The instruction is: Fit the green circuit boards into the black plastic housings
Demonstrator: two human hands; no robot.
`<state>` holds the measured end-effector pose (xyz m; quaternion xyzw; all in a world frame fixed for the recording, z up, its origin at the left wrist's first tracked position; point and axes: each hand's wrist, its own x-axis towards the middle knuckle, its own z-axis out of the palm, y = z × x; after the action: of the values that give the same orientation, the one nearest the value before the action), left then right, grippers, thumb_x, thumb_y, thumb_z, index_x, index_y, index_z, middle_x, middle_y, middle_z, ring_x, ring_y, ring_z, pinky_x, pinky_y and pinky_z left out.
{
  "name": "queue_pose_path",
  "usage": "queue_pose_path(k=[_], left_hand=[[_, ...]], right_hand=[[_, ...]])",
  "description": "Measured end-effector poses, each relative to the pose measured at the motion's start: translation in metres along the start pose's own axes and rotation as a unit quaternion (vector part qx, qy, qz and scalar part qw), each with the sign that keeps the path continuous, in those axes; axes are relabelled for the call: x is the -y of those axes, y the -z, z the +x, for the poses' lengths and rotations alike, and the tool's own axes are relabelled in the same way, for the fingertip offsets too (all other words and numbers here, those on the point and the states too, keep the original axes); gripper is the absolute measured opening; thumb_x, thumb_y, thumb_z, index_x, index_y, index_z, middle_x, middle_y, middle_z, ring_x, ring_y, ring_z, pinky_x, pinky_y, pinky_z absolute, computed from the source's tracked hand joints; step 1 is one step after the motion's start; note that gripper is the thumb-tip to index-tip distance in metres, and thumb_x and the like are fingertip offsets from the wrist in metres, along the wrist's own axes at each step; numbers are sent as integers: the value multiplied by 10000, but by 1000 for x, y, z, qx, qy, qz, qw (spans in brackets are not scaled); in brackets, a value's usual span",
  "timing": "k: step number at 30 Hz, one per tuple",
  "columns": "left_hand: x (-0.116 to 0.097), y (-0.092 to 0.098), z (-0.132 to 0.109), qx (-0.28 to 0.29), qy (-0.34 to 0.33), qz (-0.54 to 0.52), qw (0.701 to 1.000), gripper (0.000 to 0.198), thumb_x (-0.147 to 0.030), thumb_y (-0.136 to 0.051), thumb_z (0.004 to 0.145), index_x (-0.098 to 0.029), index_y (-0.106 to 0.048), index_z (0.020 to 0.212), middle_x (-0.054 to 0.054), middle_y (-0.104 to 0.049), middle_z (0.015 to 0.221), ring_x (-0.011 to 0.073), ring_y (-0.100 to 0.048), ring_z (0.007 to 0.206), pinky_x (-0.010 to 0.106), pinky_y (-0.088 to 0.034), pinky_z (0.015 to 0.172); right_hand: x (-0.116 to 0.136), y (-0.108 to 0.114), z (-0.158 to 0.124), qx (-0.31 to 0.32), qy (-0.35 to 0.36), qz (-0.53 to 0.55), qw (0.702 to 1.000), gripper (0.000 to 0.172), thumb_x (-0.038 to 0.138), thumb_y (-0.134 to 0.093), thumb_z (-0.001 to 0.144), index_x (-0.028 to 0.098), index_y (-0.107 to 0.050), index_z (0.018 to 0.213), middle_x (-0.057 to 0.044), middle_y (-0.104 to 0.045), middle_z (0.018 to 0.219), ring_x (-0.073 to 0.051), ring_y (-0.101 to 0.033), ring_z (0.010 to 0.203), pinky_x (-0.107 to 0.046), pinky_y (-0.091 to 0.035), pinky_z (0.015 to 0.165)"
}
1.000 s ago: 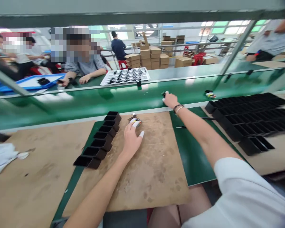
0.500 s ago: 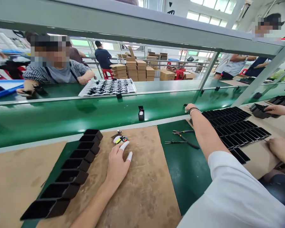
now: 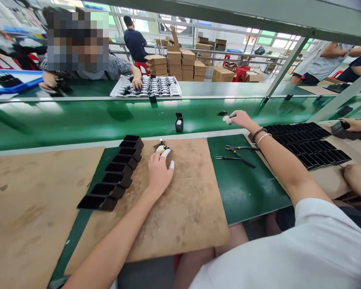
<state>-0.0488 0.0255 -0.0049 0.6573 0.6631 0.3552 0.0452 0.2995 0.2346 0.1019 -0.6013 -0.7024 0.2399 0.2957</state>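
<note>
My left hand (image 3: 161, 172) lies on the brown cardboard mat (image 3: 195, 192), white covers on its fingertips. Thumb and forefinger are apart, beside a small white-and-yellow part (image 3: 161, 148) with dark bits; whether they touch it is unclear. Out over the green conveyor belt (image 3: 117, 118), my right hand (image 3: 240, 119) pinches a small white part with a black flap (image 3: 226, 119). On the belt to its left stands a black box (image 3: 179, 123), its lid up and something white inside. A row of open black boxes (image 3: 117, 174) runs along the left of the mat.
Pliers (image 3: 239, 154) and tweezers (image 3: 227, 157) lie on the green table. Rows of black boxes (image 3: 303, 140) stand at right, near another person's hands (image 3: 356, 125). Across the belt, a person (image 3: 78, 52) reaches into a white tray (image 3: 165, 86). A metal post (image 3: 285, 68) rises behind.
My right hand has drawn back slightly left, and the white part with its black flap now shows in it. The person opposite now reaches into the tray. The view has tilted down.
</note>
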Motion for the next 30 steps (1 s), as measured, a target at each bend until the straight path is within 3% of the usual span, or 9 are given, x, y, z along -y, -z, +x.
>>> queue_pose_path(k=[3, 6, 9, 13, 16, 20, 24, 27, 30], left_hand=[[0, 8, 7, 26, 24, 37, 999, 384, -197, -576, 882, -141, -645, 1256, 208, -561, 1404, 408, -487, 1323, 587, -378, 1155], [3, 14, 13, 66, 37, 49, 996, 308, -175, -570, 890, -145, -655, 1185, 198, -540, 1396, 394, -466, 1323, 560, -374, 1148], [6, 15, 18, 69, 46, 33, 996, 233, -138, -583, 880, -133, -644, 1105, 199, -519, 1390, 374, -439, 1327, 532, -352, 1166], [9, 12, 20, 54, 49, -32, 997, 180, -31, -559, 837, -133, -618, 973, 176, -559, 1261, 334, -475, 1249, 504, -359, 1146], [10, 11, 19, 56, 43, -51, 996, 155, -11, -527, 849, -147, -594, 882, 151, -572, 1186, 273, -529, 1119, 445, -407, 1084], [7, 12, 16, 78, 5, -108, 991, 95, -77, -560, 870, -163, -597, 850, 131, -575, 1167, 199, -550, 958, 376, -464, 998], [-1, 16, 11, 154, -21, -223, 962, 39, -190, -672, 790, -162, -667, 815, 107, -630, 1127, 178, -582, 898, 331, -500, 895], [-1, 18, 10, 182, 18, -312, 933, 313, -228, -693, 720, -154, -734, 1021, 95, -689, 1094, 177, -610, 889, 328, -514, 881], [7, 19, 11, 195, 54, -307, 930, 768, -179, -705, 632, -149, -591, 1391, 126, -649, 1280, 211, -634, 1004, 364, -542, 932]], right_hand=[[25, -40, -62, 36, 26, -14, 999, 318, 98, -823, 745, 132, -745, 1051, -103, -753, 1131, -299, -674, 1090, -443, -509, 1048], [45, -75, -127, 100, 113, -44, 988, 450, 109, -774, 747, 161, -727, 1192, -107, -744, 1241, -305, -681, 1137, -421, -512, 1041], [56, -95, -161, 166, 130, -124, 970, 445, 120, -769, 729, 148, -740, 1171, -124, -753, 1212, -322, -684, 1126, -403, -513, 1011], [60, -102, -158, 172, 83, -124, 974, 393, 62, -785, 646, 144, -760, 1030, -121, -768, 1094, -328, -685, 1066, -406, -526, 975], [60, -100, -146, 180, -18, 90, 979, 296, 35, -799, 590, 152, -733, 854, -92, -763, 962, -303, -683, 1037, -439, -523, 1022], [56, -97, -142, 191, -75, 329, 922, 98, 188, -669, 789, 193, -666, 887, -84, -767, 1037, -231, -706, 1064, -416, -563, 1020], [45, -99, -143, 167, -100, 472, 860, 159, 191, -573, 810, 198, -643, 953, -96, -766, 1112, -189, -717, 1132, -338, -567, 1050], [38, -102, -142, 172, -147, 580, 783, 246, 124, -589, 775, 174, -662, 1004, -92, -776, 1073, -174, -732, 1118, -276, -597, 995], [37, -104, -143, 171, -176, 632, 735, 288, 82, -567, 784, 181, -663, 1037, -79, -791, 1019, -174, -751, 1064, -261, -643, 905]])
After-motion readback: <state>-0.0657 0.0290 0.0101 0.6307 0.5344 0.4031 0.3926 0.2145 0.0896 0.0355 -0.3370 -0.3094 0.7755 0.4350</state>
